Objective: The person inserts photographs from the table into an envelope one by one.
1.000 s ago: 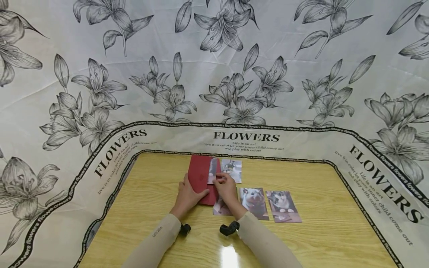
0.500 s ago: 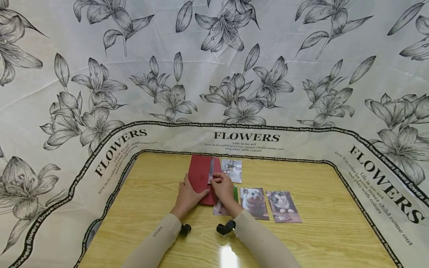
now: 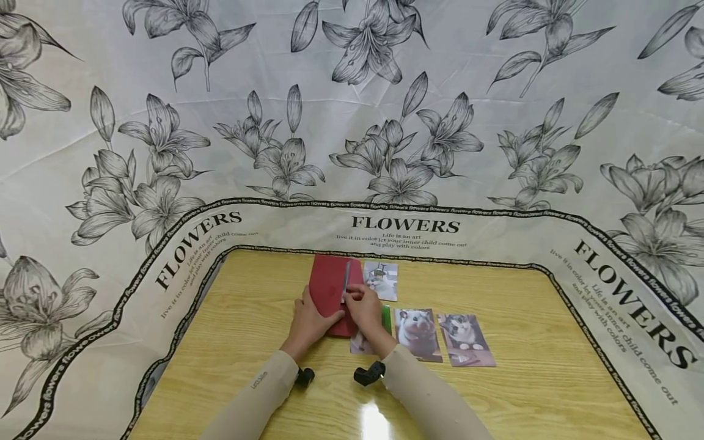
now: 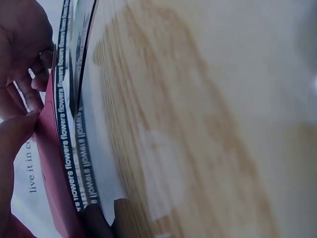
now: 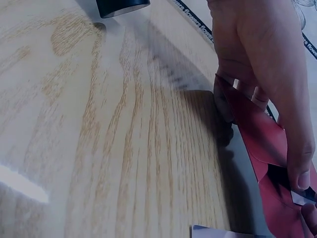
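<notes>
On the desk, left of centre in the head view, the left hand grips the near left edge of a red envelope, thumb on top. The envelope lies at the frame's centre. A narrow strip of a card shows at its opening, its lower end pinched by the right hand. Under that wrist lies a partly covered picture; above, near the envelope, a cat picture; then, lower right, a hamster picture and another cat picture.
</notes>
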`<move>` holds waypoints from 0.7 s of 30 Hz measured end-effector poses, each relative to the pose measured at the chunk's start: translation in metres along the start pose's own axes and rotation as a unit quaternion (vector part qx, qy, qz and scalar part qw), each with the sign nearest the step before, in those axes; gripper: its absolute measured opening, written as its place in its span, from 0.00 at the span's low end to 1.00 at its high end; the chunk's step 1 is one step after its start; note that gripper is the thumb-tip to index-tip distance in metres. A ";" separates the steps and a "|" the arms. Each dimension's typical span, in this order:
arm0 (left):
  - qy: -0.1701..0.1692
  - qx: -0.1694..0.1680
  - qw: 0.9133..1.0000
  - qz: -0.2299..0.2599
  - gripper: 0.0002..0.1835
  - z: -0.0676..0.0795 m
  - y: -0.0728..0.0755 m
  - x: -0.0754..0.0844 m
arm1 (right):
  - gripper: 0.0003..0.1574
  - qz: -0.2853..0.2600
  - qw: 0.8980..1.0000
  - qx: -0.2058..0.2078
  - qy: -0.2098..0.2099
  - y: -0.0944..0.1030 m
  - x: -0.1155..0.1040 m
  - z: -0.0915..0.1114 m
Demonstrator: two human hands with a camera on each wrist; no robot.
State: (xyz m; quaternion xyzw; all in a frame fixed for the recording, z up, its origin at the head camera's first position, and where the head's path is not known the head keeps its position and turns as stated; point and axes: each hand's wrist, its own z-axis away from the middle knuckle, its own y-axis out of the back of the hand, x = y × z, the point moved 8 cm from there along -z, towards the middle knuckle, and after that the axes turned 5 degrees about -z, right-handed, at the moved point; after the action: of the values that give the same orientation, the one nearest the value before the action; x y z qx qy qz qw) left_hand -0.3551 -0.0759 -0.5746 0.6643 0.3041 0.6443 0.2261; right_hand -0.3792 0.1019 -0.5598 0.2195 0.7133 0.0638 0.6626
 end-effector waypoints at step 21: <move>0.025 -0.012 1.000 0.007 0.68 0.001 0.001 -0.003 | 0.22 -0.029 0.999 0.039 0.023 0.068 0.031 -0.029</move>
State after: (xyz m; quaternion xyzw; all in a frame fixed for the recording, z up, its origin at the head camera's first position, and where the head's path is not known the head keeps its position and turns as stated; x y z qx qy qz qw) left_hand -0.3545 -0.0785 -0.5759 0.6471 0.2970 0.6663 0.2216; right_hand -0.3923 0.1807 -0.5590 0.2230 0.7360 0.0222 0.6388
